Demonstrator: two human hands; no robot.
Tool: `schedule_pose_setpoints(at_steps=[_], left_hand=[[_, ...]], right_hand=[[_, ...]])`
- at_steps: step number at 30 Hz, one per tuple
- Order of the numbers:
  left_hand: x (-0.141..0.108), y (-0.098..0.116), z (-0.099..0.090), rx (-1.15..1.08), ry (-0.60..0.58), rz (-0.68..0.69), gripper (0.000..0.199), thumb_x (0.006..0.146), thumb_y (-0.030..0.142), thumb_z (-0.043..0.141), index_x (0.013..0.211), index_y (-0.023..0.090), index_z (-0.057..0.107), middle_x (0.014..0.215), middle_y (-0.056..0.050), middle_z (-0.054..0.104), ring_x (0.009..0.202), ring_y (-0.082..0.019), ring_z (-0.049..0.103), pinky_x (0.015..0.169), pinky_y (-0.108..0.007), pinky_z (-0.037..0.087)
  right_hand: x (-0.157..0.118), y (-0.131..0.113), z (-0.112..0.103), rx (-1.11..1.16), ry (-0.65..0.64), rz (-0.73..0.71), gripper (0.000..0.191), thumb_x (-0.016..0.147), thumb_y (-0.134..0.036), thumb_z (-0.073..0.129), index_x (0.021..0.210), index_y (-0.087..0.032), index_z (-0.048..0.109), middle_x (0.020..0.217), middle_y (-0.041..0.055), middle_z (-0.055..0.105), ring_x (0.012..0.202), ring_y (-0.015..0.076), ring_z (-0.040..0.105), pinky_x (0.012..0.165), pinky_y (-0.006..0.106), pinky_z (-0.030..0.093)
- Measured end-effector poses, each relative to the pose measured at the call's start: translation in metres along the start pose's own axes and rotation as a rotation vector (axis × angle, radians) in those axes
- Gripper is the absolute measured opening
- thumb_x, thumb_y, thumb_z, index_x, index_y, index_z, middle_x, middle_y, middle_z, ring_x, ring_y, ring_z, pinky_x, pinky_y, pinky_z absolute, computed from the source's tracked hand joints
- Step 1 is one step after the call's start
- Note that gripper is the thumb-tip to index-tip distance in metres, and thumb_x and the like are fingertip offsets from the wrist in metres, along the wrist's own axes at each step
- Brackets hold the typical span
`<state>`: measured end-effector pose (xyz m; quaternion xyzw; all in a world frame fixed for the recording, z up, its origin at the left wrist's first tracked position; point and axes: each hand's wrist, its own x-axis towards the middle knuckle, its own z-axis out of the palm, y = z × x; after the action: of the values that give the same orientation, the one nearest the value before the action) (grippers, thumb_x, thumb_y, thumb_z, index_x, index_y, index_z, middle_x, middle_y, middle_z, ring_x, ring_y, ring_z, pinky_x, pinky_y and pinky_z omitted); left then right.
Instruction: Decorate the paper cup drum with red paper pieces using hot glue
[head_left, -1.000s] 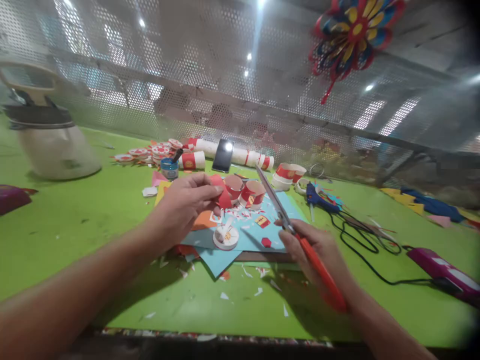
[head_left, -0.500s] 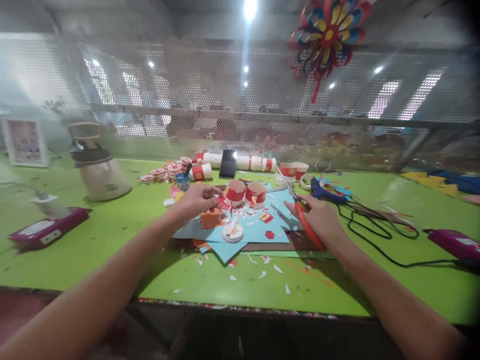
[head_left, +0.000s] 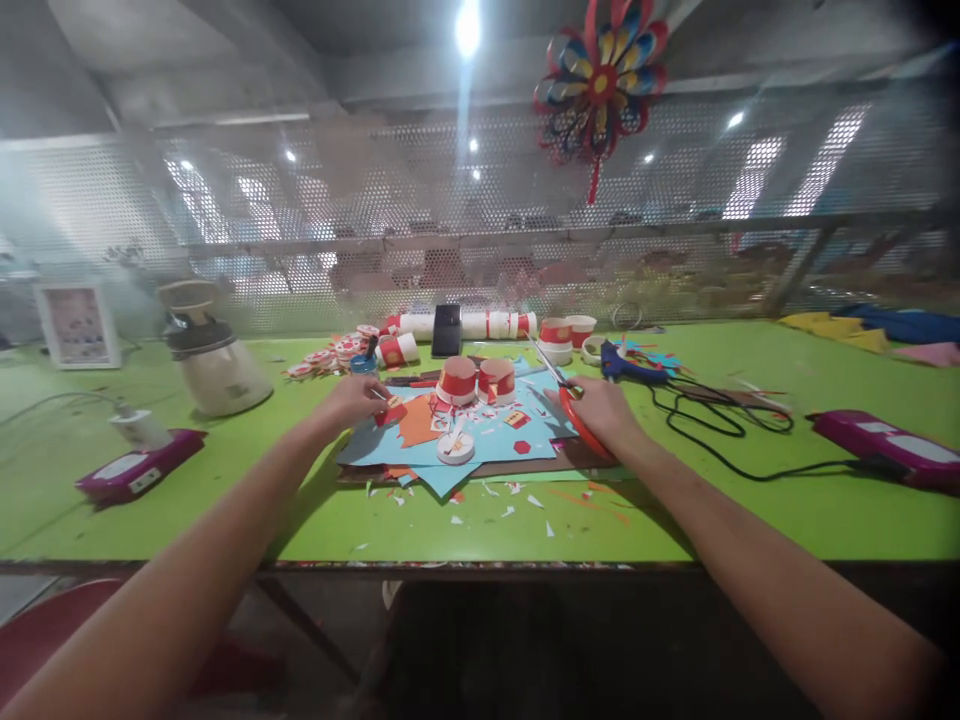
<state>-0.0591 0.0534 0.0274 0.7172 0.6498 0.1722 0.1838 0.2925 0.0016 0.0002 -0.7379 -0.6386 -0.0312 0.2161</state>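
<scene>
Red-handled scissors gripped in the right hand, left hand at red paper, whether pinching cannot be told, blue paper between.

Worn on the head, facing forward and slightly down from the near side of the green table. Close enough to catch both forearms, wide enough to reach the mesh screen behind and ceiling light above.

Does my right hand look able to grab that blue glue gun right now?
Probably, but not freely: the blue glue gun lies just beyond the right hand with nothing visible between, yet that hand holds the scissors.
</scene>
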Motion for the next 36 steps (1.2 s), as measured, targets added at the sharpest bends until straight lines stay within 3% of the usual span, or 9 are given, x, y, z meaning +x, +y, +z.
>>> schedule_pose_setpoints(at_steps=[5,10,13,18,22,26,36], left_hand=[[-0.023,0.018,0.009,0.182,0.124,0.111,0.033,0.092,0.033,0.058,0.12,0.017,0.057,0.122,-0.009,0.06,0.102,-0.023,0.062,0.085,-0.043,0.054],[-0.06,0.059,0.038,0.278,0.068,0.394,0.018,0.09,0.031,0.056,0.09,0.019,0.07,0.096,-0.006,0.069,0.095,-0.022,0.063,0.085,-0.034,0.048],[-0.066,0.075,0.049,0.369,0.071,0.444,0.022,0.087,0.03,0.055,0.081,0.017,0.071,0.091,-0.01,0.07,0.092,-0.027,0.063,0.08,-0.035,0.046],[-0.059,0.081,0.055,0.51,0.064,0.427,0.026,0.089,0.032,0.054,0.076,0.015,0.069,0.085,-0.011,0.068,0.087,-0.026,0.064,0.075,-0.036,0.048],[-0.053,0.084,0.057,0.601,0.053,0.378,0.023,0.092,0.034,0.057,0.102,0.014,0.064,0.104,-0.007,0.066,0.094,-0.021,0.063,0.082,-0.041,0.052],[-0.048,0.09,0.058,0.642,0.041,0.343,0.03,0.092,0.033,0.058,0.118,0.017,0.058,0.118,-0.009,0.061,0.101,-0.022,0.062,0.085,-0.043,0.054],[-0.04,0.098,0.061,0.619,-0.033,0.286,0.032,0.092,0.032,0.058,0.12,0.017,0.057,0.121,-0.009,0.06,0.102,-0.023,0.062,0.085,-0.043,0.054]], right_hand=[[0.001,0.001,0.0,0.003,-0.009,-0.007,0.034,0.094,-0.044,0.054,0.11,-0.016,0.063,0.108,0.0074,0.066,0.093,0.0196,0.065,0.084,0.041,0.053],[0.001,0.001,0.002,0.011,-0.005,-0.025,0.038,0.093,-0.049,0.054,0.107,-0.016,0.065,0.103,0.0076,0.069,0.093,0.0199,0.066,0.085,0.041,0.052],[0.001,0.001,0.002,0.016,-0.002,-0.038,0.037,0.093,-0.048,0.054,0.106,-0.016,0.065,0.103,0.0073,0.069,0.093,0.0195,0.066,0.085,0.041,0.052],[0.001,0.001,0.001,0.036,-0.005,-0.056,0.032,0.094,-0.043,0.055,0.107,-0.016,0.064,0.106,0.0072,0.067,0.094,0.0195,0.065,0.084,0.041,0.052],[0.0,0.0,0.001,0.054,-0.013,-0.059,0.032,0.094,-0.044,0.055,0.107,-0.016,0.064,0.108,0.0075,0.067,0.095,0.0198,0.065,0.086,0.041,0.052],[-0.002,-0.002,0.0,0.066,-0.023,-0.066,0.036,0.093,-0.048,0.055,0.109,-0.016,0.065,0.106,0.0075,0.068,0.095,0.02,0.066,0.086,0.041,0.052],[-0.001,-0.002,0.0,0.086,0.014,-0.081,0.042,0.09,-0.053,0.056,0.106,-0.016,0.068,0.106,0.0105,0.071,0.096,0.0219,0.066,0.085,0.039,0.05]])
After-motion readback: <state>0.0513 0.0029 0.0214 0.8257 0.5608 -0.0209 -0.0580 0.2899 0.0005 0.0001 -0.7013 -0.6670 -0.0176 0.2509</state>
